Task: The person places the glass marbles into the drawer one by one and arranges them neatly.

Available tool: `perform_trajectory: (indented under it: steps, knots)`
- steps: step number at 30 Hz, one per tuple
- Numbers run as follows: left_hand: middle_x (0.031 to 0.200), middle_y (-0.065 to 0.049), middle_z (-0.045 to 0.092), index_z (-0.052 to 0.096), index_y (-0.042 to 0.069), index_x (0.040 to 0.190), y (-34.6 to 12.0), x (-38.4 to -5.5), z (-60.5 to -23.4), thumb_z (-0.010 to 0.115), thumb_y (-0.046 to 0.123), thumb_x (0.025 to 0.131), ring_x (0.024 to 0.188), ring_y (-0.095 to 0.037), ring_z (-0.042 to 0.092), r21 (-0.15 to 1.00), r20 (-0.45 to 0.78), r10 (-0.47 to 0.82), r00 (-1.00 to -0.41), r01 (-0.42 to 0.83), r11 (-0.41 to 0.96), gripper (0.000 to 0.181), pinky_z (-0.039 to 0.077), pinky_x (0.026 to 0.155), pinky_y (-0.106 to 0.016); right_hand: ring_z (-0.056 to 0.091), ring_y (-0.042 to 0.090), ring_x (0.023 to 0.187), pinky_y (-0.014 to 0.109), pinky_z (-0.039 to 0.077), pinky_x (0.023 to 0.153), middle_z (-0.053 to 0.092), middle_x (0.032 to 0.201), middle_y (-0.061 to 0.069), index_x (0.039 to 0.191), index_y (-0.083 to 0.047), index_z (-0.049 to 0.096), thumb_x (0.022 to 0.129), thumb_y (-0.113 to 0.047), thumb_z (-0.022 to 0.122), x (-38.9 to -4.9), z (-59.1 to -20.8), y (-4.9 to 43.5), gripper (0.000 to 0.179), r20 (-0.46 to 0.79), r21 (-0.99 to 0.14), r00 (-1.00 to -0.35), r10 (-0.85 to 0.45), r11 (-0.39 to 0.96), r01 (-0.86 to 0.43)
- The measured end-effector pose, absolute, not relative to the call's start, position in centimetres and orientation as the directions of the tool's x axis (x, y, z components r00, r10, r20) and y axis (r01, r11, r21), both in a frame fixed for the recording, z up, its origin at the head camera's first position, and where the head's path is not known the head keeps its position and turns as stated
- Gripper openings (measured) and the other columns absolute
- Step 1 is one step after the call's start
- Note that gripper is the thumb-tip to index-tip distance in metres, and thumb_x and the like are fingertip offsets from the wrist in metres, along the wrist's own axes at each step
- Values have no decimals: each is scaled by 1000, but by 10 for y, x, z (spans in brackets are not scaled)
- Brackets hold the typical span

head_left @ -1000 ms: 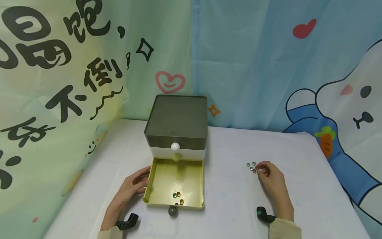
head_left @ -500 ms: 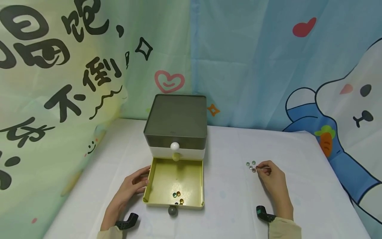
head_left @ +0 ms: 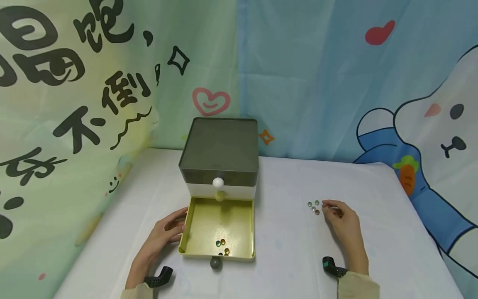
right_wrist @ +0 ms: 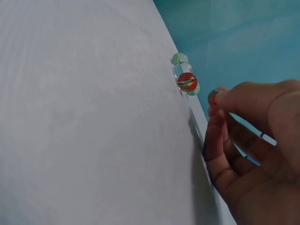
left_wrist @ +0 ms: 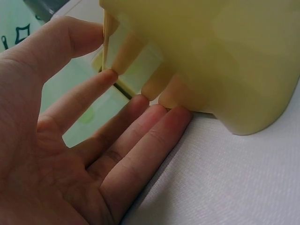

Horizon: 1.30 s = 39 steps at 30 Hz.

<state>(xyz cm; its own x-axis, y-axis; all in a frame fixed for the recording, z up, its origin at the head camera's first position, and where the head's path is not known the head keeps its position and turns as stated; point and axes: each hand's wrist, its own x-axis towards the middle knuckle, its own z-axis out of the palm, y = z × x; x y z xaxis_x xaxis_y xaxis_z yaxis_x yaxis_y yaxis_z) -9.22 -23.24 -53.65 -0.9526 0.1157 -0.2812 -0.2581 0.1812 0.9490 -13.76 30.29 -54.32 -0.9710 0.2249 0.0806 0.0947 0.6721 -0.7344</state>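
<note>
A yellow drawer (head_left: 203, 226) stands pulled out of a small drawer cabinet (head_left: 222, 149), with several marbles (head_left: 223, 242) near its front. Against the drawer's left side rest the fingertips of my left hand (head_left: 161, 236); in the left wrist view its fingers are extended and the thumb touches the wall's upper edge. My right hand (head_left: 342, 224) pinches a marble (right_wrist: 214, 97) with a reddish streak between thumb and fingertips, just above the table. Beside it on the cloth lies a small group of glass marbles (head_left: 313, 209), among them a red-orange one (right_wrist: 187, 82) and greenish clear ones.
A white cloth covers the table (head_left: 284, 249). The drawer's dark round knob (head_left: 216, 263) sticks out toward me. A white layer with a white knob (head_left: 218, 182) sits above the drawer. A printed curtain (head_left: 298, 83) hangs behind the table.
My right hand has shifted slightly to the right, away from the marble group, with a marble between its fingertips. My left hand and the drawer stay as they were.
</note>
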Motion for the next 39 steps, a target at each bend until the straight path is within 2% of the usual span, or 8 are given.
perform_trajectory:
  steps: [6, 15, 20, 23, 27, 33, 39]
  knots:
    - [152, -20, 55, 49, 14, 157, -232, -93, -536, 72, 24, 99, 119, -15, 64, 949, -281, 114, -953, -259, 179, 63, 61, 88, -28, 51, -17, 88, 3, 42, 77, 72, 123, 15, 128, -7, 71, 103, -23, 67, -139, -540, 302, 31, 80, -768, -970, 229, 634, 86]
    - [154, -21, 54, 47, 15, 157, -235, -94, -536, 73, 24, 99, 124, -22, 64, 951, -282, 124, -951, -261, 163, 64, 61, 90, -30, 54, -12, 93, 5, 43, 79, 70, 125, 11, 130, -9, 70, 105, -32, 64, -138, -537, 299, 35, 100, -814, -969, 226, 579, 51]
    - [155, -21, 52, 46, 15, 158, -235, -93, -535, 72, 26, 99, 129, -27, 62, 950, -286, 129, -950, -264, 165, 65, 61, 91, -30, 56, -9, 92, 8, 47, 75, 69, 118, -8, 130, -13, 70, 104, -38, 64, -139, -535, 297, 37, 67, -827, -962, 266, 555, 95]
    - [154, -21, 53, 47, 15, 157, -233, -93, -535, 72, 24, 99, 127, -25, 62, 950, -288, 124, -950, -267, 162, 64, 61, 90, -29, 57, -6, 91, 12, 49, 71, 64, 108, -23, 128, -13, 70, 103, -38, 66, -139, -534, 296, 36, 58, -836, -963, 264, 540, 98]
    - [153, -20, 54, 49, 16, 157, -232, -92, -536, 73, 24, 99, 123, -22, 62, 948, -292, 116, -949, -270, 169, 63, 61, 88, -28, 57, -7, 89, 14, 49, 71, 60, 102, -30, 125, -9, 71, 103, -34, 67, -139, -531, 292, 34, 69, -851, -973, 221, 521, 58]
    - [151, -18, 56, 50, 18, 156, -231, -93, -538, 73, 26, 99, 122, -22, 61, 951, -276, 115, -954, -254, 174, 62, 60, 89, -28, 60, -4, 90, 17, 52, 73, 67, 104, -18, 122, -6, 71, 103, -30, 68, -141, -527, 276, 31, 113, -879, -989, 101, 474, -52]
    - [153, -20, 54, 48, 15, 157, -233, -93, -538, 72, 22, 99, 121, -18, 64, 955, -272, 127, -954, -251, 157, 63, 61, 89, -29, 62, -3, 96, 14, 50, 81, 69, 108, -15, 119, -7, 71, 104, -24, 67, -143, -525, 255, 23, 169, -882, -985, -34, 441, -166]
